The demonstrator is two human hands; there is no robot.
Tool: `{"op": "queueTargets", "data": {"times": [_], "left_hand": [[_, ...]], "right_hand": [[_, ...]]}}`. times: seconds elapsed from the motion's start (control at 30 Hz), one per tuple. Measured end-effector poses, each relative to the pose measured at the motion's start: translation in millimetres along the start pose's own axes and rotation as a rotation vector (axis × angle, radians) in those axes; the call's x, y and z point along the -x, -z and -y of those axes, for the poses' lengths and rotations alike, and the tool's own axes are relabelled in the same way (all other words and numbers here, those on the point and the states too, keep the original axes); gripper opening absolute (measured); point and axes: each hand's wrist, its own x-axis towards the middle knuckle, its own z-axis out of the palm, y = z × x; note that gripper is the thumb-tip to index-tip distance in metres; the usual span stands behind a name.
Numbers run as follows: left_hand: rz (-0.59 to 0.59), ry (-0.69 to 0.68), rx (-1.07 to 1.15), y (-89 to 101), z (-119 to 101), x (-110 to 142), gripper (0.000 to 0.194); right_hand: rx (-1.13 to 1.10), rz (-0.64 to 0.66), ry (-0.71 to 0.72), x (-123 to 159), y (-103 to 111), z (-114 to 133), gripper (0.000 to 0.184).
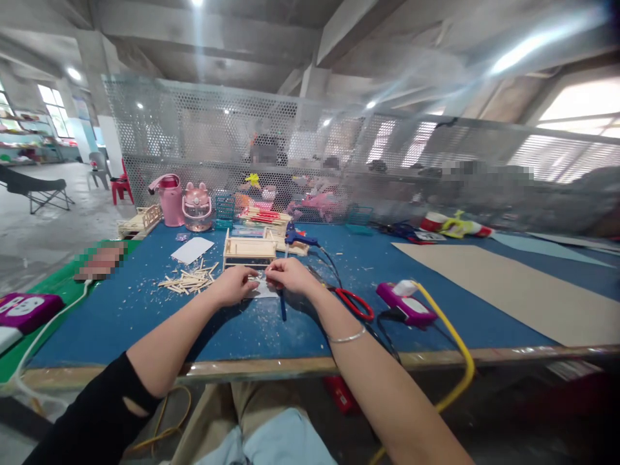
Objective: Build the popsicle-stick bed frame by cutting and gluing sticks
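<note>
The white paper slip (pixel 265 289) lies on the blue tabletop (pixel 159 329) in front of me, partly under my hands. My left hand (pixel 236 285) is curled narrow at its left side; my right hand (pixel 290 275) has its fingertips drawn in at its right. I can't tell from here whether either grips a small piece.

Just beyond my hands I see the stick frame (pixel 249 250), upright, with the blue glue gun (pixel 301 238) to its right and loose sticks (pixel 191 279) to its left. Red-handled scissors (pixel 356 303) lie to the right of my right hand, then a purple power strip (pixel 407 305) with a white plug and yellow cable.

For writing, I get only pale marks on the red item (pixel 341 395) below the table, too small to read on my feed.
</note>
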Motion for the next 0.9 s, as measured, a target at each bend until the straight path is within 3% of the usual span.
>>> {"op": "queueTargets", "data": {"times": [0.23,0.6,0.9], "left_hand": [[0.155,-0.041,-0.374,-4.6,-7.2,1.2,0.038],[0.191,-0.008,-0.376,-4.5,-7.9,-2.6,0.036],[0.223,-0.016,-0.407,-3.5,-10.4,-4.6,0.037]], "right_hand": [[0.412,-0.001,0.057,4.5,-0.1,-2.5,0.027],[0.671,-0.007,0.078,15.1,1.5,6.9,0.031],[0.804,0.029,0.079,7.0,-4.1,14.1,0.031]]}}
